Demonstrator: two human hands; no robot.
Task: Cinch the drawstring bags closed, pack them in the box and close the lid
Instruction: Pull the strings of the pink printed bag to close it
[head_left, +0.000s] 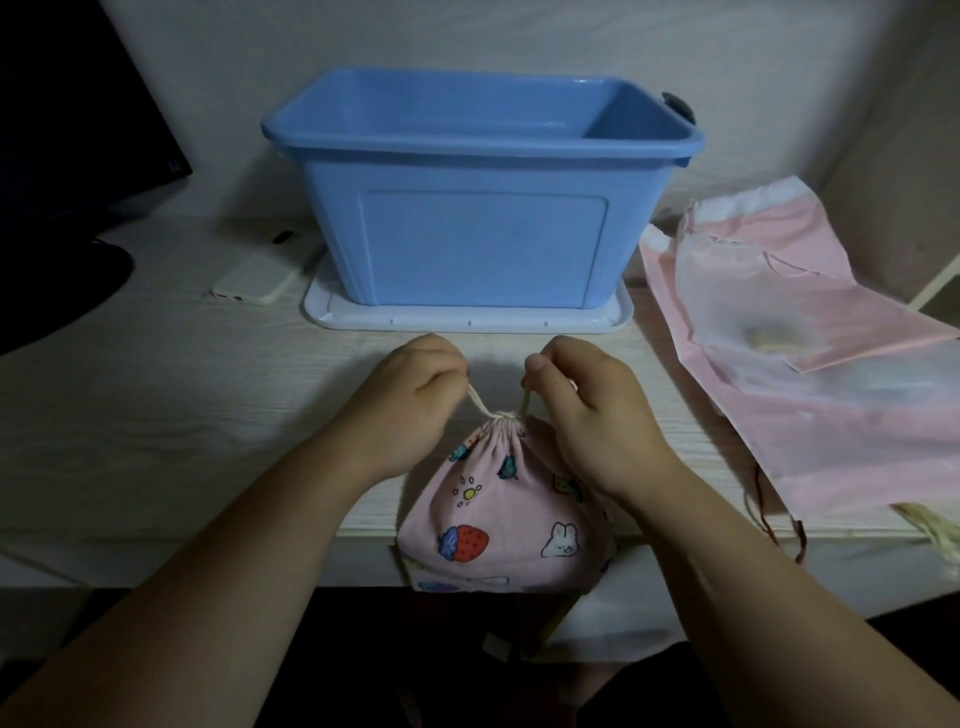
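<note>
A small pink drawstring bag (498, 514) printed with strawberries and rabbits sits at the table's near edge, its mouth gathered tight. My left hand (410, 395) pinches the cream cord on the left of the mouth. My right hand (576, 400) pinches the cord on the right. Behind them the blue plastic box (483, 244) stands open and looks empty, resting on its pale lid (467, 319). Larger pink and translucent white drawstring bags (800, 332) lie flat to the right, their mouths open.
A white phone (260, 275) lies left of the lid. A dark monitor and its base (62, 156) fill the far left. A wall runs behind the box. Loose cords (779, 519) hang over the table's front edge at the right.
</note>
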